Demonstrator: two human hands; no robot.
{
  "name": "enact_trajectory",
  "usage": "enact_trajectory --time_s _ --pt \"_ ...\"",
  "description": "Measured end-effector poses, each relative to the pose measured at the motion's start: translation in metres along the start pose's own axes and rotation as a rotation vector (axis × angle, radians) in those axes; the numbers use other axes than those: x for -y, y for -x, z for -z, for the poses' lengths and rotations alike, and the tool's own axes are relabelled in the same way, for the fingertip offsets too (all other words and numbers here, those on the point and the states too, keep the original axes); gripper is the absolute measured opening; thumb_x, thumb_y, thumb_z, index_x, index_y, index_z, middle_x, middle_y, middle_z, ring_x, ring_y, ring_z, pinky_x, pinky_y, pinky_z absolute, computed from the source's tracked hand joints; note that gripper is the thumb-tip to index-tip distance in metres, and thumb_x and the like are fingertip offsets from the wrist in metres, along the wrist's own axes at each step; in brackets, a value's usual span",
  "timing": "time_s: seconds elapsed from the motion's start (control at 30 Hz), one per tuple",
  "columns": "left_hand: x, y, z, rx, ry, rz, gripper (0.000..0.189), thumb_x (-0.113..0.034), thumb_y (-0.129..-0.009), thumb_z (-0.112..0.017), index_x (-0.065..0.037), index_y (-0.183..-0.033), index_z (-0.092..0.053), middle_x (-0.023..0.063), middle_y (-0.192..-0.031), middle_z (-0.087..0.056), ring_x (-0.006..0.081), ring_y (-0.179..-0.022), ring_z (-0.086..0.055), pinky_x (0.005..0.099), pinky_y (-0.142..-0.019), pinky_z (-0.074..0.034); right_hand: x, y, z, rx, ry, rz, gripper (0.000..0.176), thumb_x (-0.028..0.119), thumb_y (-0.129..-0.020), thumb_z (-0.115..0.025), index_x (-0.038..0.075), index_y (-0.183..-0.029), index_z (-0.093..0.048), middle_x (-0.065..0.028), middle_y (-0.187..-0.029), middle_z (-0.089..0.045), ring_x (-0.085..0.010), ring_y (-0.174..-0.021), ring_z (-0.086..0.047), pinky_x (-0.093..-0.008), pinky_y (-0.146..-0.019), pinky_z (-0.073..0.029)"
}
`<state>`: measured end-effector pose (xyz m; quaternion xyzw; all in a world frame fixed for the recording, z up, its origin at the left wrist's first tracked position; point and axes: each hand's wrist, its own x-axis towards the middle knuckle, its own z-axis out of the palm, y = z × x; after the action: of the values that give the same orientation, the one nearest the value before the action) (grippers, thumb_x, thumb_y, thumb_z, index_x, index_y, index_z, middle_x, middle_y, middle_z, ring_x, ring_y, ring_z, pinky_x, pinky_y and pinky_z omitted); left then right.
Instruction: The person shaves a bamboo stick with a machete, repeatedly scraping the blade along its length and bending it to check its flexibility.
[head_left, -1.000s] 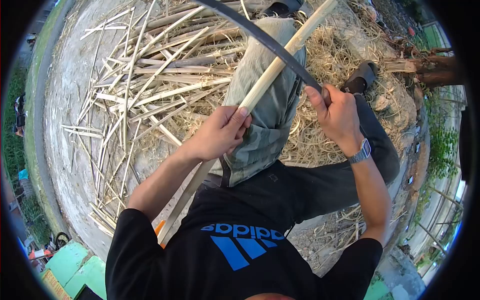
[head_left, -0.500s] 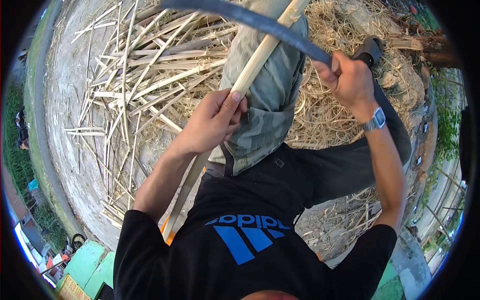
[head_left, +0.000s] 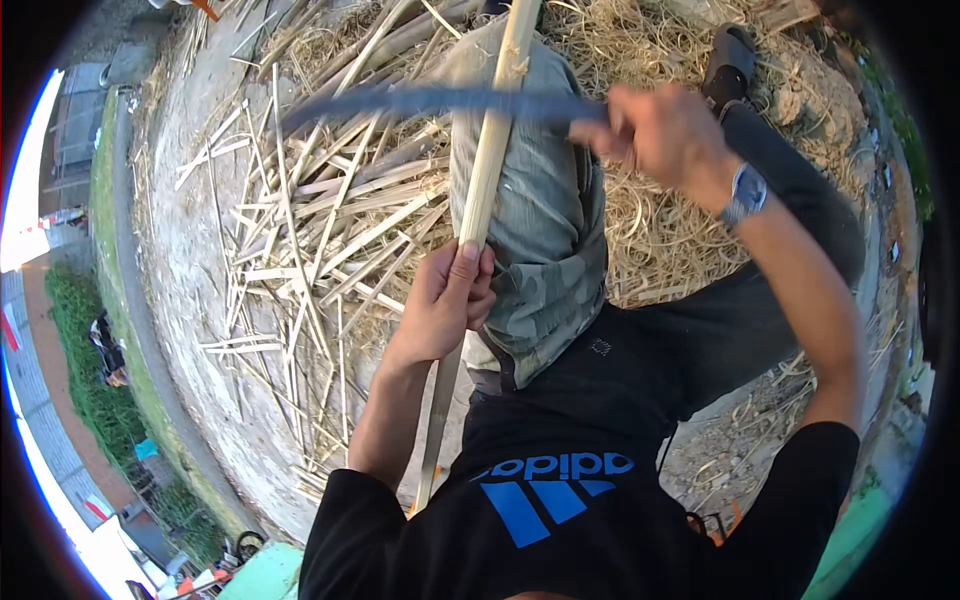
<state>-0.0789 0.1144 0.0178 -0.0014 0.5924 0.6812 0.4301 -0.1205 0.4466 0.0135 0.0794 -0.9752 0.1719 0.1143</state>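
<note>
Pale wood makes the long stick (head_left: 484, 185) that your left hand (head_left: 448, 300) holds, fingers curled round it, thumb on top. The stick lies over the cloth (head_left: 548, 215) on your leg. Your right hand (head_left: 668, 138), blurry, is wrapped round one end of the dark curved blade (head_left: 400, 99), which crosses the stick.

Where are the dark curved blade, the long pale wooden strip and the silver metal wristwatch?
Dark curved blade (head_left: 430, 98): head view, mid-blade.
Long pale wooden strip (head_left: 483, 180): head view, its upper stretch.
Silver metal wristwatch (head_left: 750, 187): head view, its face.
</note>
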Motion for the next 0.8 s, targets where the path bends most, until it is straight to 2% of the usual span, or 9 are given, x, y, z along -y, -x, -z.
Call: enact_trajectory --time_s 0.07,0.17,0.2,0.3,0.37,0.47,0.57,0.6,0.8 --pt "-0.008 0.002 0.000 0.034 0.064 0.028 0.033 -0.035 -0.114 -0.038 -0.007 -0.099 -0.047 -0.0058 -0.067 -0.027 0.0035 -0.049 -0.022 0.0239 -0.044 -0.018 -0.007 -0.001 -0.001 0.058 -0.022 -0.194 0.069 0.075 -0.092 -0.055 0.011 -0.066 -0.064 -0.0053 -0.050 -0.060 -0.0236 -0.048 -0.066 -0.0354 -0.046 -0.052" --pt "-0.014 -0.007 -0.009 0.028 0.078 -0.003 0.033 -0.036 -0.113 -0.040 -0.009 -0.097 -0.045 -0.0059 -0.067 -0.026 0.0035 -0.049 -0.020 0.0240 -0.044 -0.018 0.034 0.009 0.013 0.043 -0.080 -0.097 0.072 0.075 -0.093 -0.054 0.009 -0.067 -0.070 -0.0104 -0.054 -0.063 -0.0262 -0.048 -0.066 -0.0379 -0.048 -0.052" --pt "-0.012 -0.006 -0.008 0.024 0.092 0.013 0.033 -0.037 -0.113 -0.041 -0.009 -0.096 -0.045 -0.0059 -0.067 -0.026 0.0036 -0.049 -0.020 0.0243 -0.044 -0.018 0.043 0.019 0.006 0.014 -0.076 0.071 0.072 0.073 -0.095 -0.053 0.008 -0.068 -0.071 -0.0105 -0.053 -0.062 -0.0270 -0.048 -0.065 -0.0397 -0.047 -0.051" --pt "-0.012 -0.002 -0.007 -0.023 0.095 0.058 0.033 -0.038 -0.113 -0.041 -0.011 -0.093 -0.044 -0.0060 -0.067 -0.027 0.0036 -0.048 -0.020 0.0244 -0.043 -0.017 0.000 -0.007 0.006 0.065 -0.138 -0.112 0.073 0.071 -0.095 -0.054 0.007 -0.067 -0.071 -0.0126 -0.054 -0.063 -0.0314 -0.052 -0.066 -0.0450 -0.051 -0.053" --pt "-0.019 -0.005 -0.014 0.048 0.174 0.047 0.033 -0.037 -0.113 -0.040 -0.012 -0.092 -0.044 -0.0059 -0.067 -0.027 0.0034 -0.047 -0.019 0.0244 -0.043 -0.016 0.005 -0.011 0.002 0.113 -0.069 -0.135 0.075 0.072 -0.096 -0.053 0.006 -0.066 -0.071 -0.0133 -0.053 -0.062 -0.0314 -0.053 -0.067 -0.0449 -0.051 -0.053" --pt "-0.012 -0.002 -0.007 0.038 0.195 0.074 0.033 -0.037 -0.113 -0.039 -0.012 -0.091 -0.043 -0.0062 -0.066 -0.026 0.0030 -0.047 -0.018 0.0236 -0.042 -0.015 0.034 0.012 -0.016 -0.124 -0.173 0.018 0.079 0.074 -0.095 -0.051 0.005 -0.060 -0.067 -0.0103 -0.043 -0.053 -0.0248 -0.040 -0.059 -0.0368 -0.042 -0.047" --pt "-0.013 -0.004 -0.003 0.032 0.159 0.062 0.033 -0.037 -0.113 -0.039 -0.012 -0.092 -0.044 -0.0061 -0.066 -0.026 0.0033 -0.047 -0.018 0.0236 -0.042 -0.015 0.001 -0.001 -0.009 -0.037 -0.137 -0.026 0.079 0.074 -0.096 -0.050 0.006 -0.059 -0.067 -0.0114 -0.043 -0.052 -0.0259 -0.039 -0.058 -0.0375 -0.041 -0.047" --pt "-0.013 0.002 -0.005 0.021 0.132 0.047 0.033 -0.037 -0.113 -0.040 -0.012 -0.092 -0.045 -0.0059 -0.066 -0.026 0.0035 -0.047 -0.019 0.0238 -0.042 -0.016 -0.005 -0.019 -0.003 0.061 -0.151 -0.171 0.078 0.073 -0.097 -0.049 0.005 -0.062 -0.062 -0.0104 -0.045 -0.050 -0.0304 -0.041 -0.054 -0.0423 -0.048 -0.049" --pt "-0.006 -0.003 0.002 -0.010 0.225 0.097 0.033 -0.039 -0.111 -0.044 -0.011 -0.094 -0.047 -0.0058 -0.067 -0.027 0.0046 -0.047 -0.020 0.0241 -0.042 -0.018 0.026 -0.008 -0.010 -0.065 -0.181 -0.034 0.079 0.076 -0.094 -0.051 0.006 -0.060 -0.063 -0.0121 -0.045 -0.053 -0.0284 -0.041 -0.058 -0.0406 -0.043 -0.046"
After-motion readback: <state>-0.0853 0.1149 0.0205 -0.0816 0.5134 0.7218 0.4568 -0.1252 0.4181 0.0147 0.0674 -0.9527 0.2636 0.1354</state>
